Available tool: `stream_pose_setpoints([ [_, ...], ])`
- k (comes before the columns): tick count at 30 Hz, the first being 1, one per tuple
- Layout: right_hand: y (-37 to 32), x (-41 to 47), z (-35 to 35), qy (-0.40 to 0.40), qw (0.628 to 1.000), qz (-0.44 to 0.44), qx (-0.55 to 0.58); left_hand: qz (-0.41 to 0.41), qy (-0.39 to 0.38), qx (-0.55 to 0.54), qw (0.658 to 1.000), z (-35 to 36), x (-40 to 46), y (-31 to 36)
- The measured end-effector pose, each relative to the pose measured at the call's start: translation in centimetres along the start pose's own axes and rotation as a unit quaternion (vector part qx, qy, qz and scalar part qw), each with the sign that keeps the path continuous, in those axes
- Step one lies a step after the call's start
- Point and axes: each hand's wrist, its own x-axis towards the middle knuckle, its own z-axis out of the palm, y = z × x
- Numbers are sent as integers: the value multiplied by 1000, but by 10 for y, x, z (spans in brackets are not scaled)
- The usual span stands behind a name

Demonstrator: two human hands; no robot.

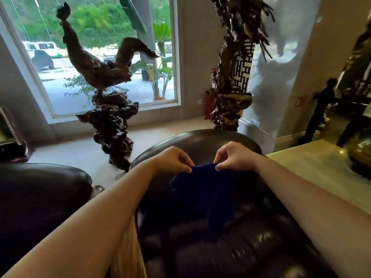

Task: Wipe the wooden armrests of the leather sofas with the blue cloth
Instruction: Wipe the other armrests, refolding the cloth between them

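A dark blue cloth (210, 189) hangs down over the back of a dark leather sofa (200, 141) in the middle of the view. My left hand (173, 160) pinches the cloth's top edge on the left. My right hand (233, 156) pinches the same edge on the right, close beside the left hand. A second dark leather sofa (40, 189) sits at the lower left. A strip of light wood (128, 251) shows under my left forearm, beside the sofa.
A dark carved root sculpture of a bird (106, 77) stands on the floor behind the sofas, before a large window (100, 37). Another tall root carving (230, 77) rises at the centre right. A pale stone table (313, 165) with a bronze vessel (361, 155) lies to the right.
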Motion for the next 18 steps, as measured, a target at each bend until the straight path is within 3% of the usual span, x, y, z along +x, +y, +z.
stream_pose_setpoints([
  [8,123,-121,-100,7,999,-13,-34,30,16,-1,999,117,52,154],
  [18,241,-174,-176,22,999,10,-31,44,-1,-34,998,202,142,244],
])
